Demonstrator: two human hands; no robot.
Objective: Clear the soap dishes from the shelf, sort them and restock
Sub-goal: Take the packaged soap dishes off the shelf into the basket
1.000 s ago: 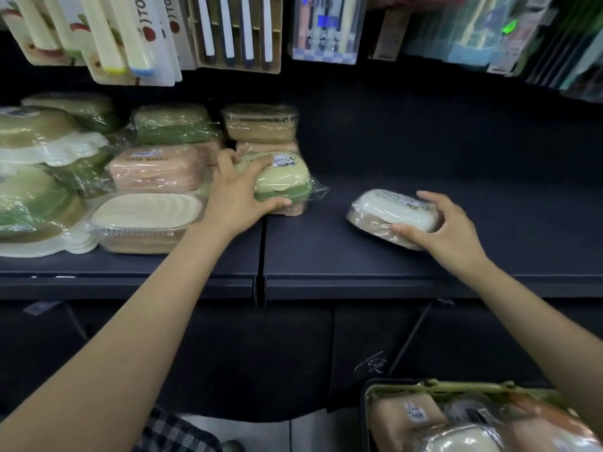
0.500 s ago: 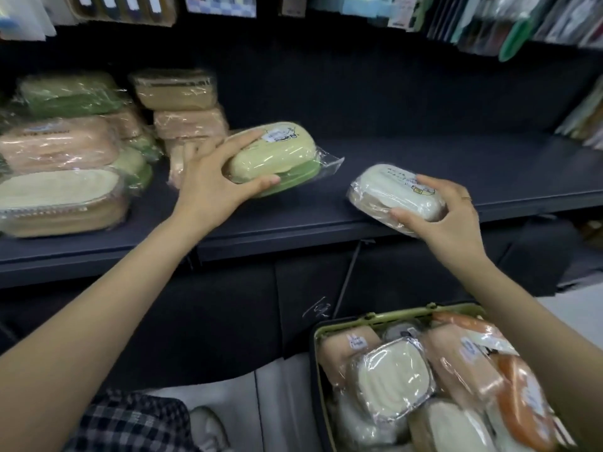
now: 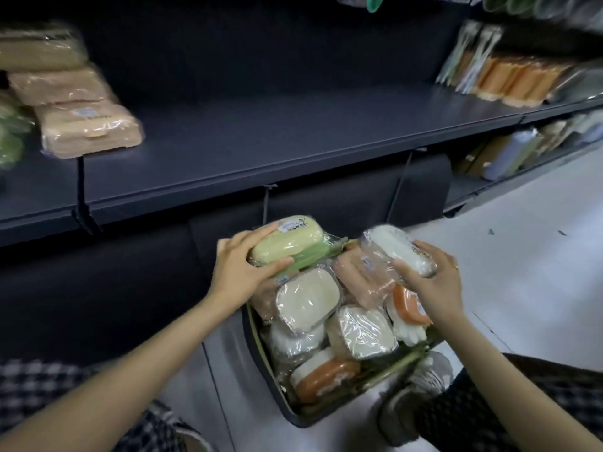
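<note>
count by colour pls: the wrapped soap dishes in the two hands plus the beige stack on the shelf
pale green plastic-wrapped soap dish, in the left hand: 1
white plastic-wrapped soap dish, in the right hand: 1
beige plastic-wrapped soap dishes stacked on the dark shelf: 3
total: 5

Yellow-green soap dish (image 3: 287, 239), white soap dish (image 3: 399, 249), dark navy shelf (image 3: 261, 141), checked trousers (image 3: 39, 386).

A green soap dish (image 3: 287, 239) is gripped by the left hand (image 3: 241, 272) and a white soap dish (image 3: 399, 249) by the right hand (image 3: 434, 282), both held over the basket (image 3: 293, 415) at 6 o'clock. Tan dishes (image 3: 88, 128) are stacked on the shelf (image 3: 261, 141) at 10 o'clock.
</note>
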